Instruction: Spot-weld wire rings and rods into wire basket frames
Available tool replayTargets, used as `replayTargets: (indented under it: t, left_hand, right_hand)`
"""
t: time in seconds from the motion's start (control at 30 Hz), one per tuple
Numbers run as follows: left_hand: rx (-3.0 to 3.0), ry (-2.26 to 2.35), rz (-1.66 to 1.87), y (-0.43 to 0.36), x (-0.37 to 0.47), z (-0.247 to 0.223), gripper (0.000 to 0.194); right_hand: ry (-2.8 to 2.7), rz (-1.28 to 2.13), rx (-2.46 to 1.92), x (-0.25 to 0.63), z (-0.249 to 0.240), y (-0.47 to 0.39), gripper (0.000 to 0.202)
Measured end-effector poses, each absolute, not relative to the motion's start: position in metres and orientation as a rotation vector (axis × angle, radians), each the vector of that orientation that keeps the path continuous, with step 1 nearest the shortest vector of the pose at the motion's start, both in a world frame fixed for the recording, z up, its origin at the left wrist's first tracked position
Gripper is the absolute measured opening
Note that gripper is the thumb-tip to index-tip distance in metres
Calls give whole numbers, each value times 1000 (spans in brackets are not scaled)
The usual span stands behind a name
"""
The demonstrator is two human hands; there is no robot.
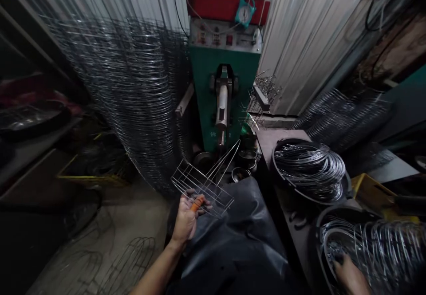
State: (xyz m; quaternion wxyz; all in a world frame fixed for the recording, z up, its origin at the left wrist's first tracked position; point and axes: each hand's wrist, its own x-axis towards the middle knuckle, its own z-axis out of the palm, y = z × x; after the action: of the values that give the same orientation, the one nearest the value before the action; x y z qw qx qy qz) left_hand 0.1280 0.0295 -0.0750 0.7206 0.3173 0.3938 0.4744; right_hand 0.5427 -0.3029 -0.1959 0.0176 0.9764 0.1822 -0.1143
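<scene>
My left hand (191, 210), with an orange wrap on one finger, is closed on a wire rack (203, 188) of thin parallel rods. The rack lies tilted over the dark apron (229, 237), and its long wires stretch up toward the green machine (206, 91). At the lower right, my right hand (349, 273) reaches into a small metal bowl (336, 241) inside a round black tub (321, 219). Its fingers are dark and blurred, so what they hold, if anything, cannot be made out.
Tall stacks of wire frames (146, 91) stand left of the machine. A second black tub (293, 184) holds wire rings (316, 166) on the right-hand bench (266, 142). Yellow crates (372, 188) are beyond it. Loose wire frames (129, 259) lie on the floor at lower left.
</scene>
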Motion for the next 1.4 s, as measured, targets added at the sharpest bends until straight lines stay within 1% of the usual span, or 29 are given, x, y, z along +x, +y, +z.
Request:
replayTargets:
  t: [0.1,0.2,0.33,0.43,0.5,0.53,0.6,0.7,0.83,0.97,1.13,1.2,1.4]
  left_hand:
    - [671,891,1031,32,131,-85,51]
    - [621,917,1016,34,130,-90,53]
    - [596,939,1011,35,125,-96,52]
    - [610,947,999,35,123,-98,51]
    - [612,944,990,35,124,-98,51]
    - [611,942,989,34,125,-98,52]
    - [605,939,993,33,127,-95,53]
    - [607,932,1000,29,128,-89,54]
    - [649,931,1023,22,127,-83,54]
    - [686,925,1036,19,128,-83,52]
    - [682,915,1058,26,129,-86,51]
    - [688,912,1054,31,129,-87,51]
    - [616,911,1037,47,133,-84,53]
  right_hand:
    - [556,-465,2941,539,-185,-293,24]
    - [546,-463,2912,537,-175,-289,21]
    - [564,-505,2897,532,-155,-288,27]
    - [697,-367,2977,523,-132,-268,24]
    - [900,-243,3141,511,-114,-238,28]
    - [1040,-256,3223,504,-105,-218,31]
    - [1318,-431,3319,484,-87,-172,36]
    - [1600,-799,3358,448,-67,-102,34]
    - [1984,-1405,3201,394,-56,-23,30]
    - [2094,-1866,3074,359,-61,31,29]
    - [2072,-2360,2944,349,-65,57,33]
    - [2072,-2456,2923,349,-66,61,33]
    - [2065,-2522,2932,348,-72,75,36]
